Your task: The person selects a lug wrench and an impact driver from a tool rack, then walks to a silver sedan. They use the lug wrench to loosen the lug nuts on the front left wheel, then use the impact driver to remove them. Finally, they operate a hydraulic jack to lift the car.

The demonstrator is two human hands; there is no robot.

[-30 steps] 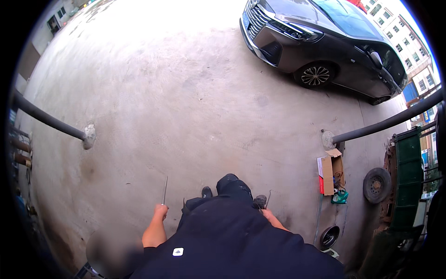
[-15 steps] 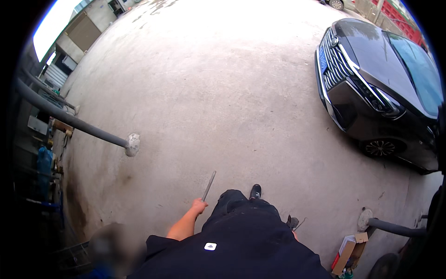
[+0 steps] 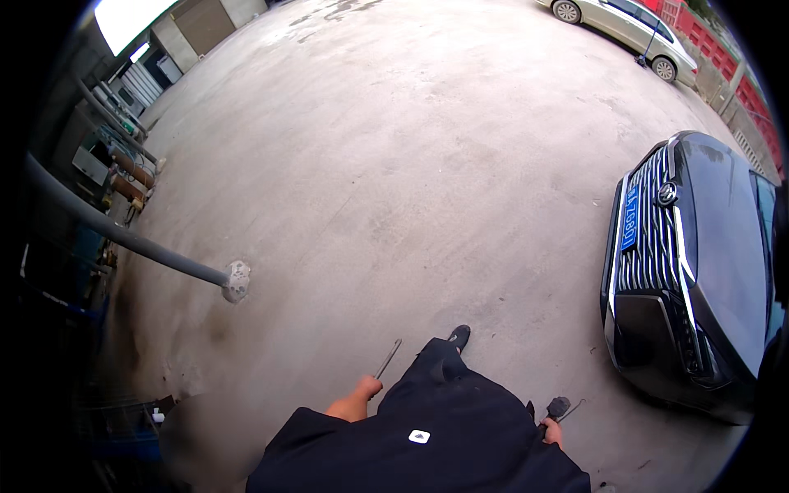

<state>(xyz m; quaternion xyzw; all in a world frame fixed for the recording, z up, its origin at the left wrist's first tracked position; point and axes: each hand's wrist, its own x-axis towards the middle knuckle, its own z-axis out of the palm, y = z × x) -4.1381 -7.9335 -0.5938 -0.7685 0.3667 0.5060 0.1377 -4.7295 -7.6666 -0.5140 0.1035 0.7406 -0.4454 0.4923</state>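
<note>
My left hand [image 3: 366, 388] is closed around a grey metal rod [image 3: 389, 358], which points forward and slightly right over the concrete. On my right side, my right hand [image 3: 552, 430] is closed on a tool with a dark, lumpy head [image 3: 559, 407], perhaps a mallet. A thin hooked metal rod [image 3: 572, 410] sticks out of the same hand. The handles of both are hidden in my fingers. My dark shirt and trousers fill the space between my hands, and one black shoe [image 3: 460, 335] shows ahead.
A black car [image 3: 723, 222] stands close at the right, its grille toward the yard. Beyond it a silver car [image 3: 629, 25] is parked by a red fence [image 3: 699, 37]. At the left, a grey post [image 3: 164, 258] rises from a concrete footing [image 3: 237, 282], with gas cylinders [image 3: 131, 168] behind.
My right hand and its tools have come more fully into view. The black car now sits lower in view, and more of the silver car shows. A cardboard box at lower right has left view.
</note>
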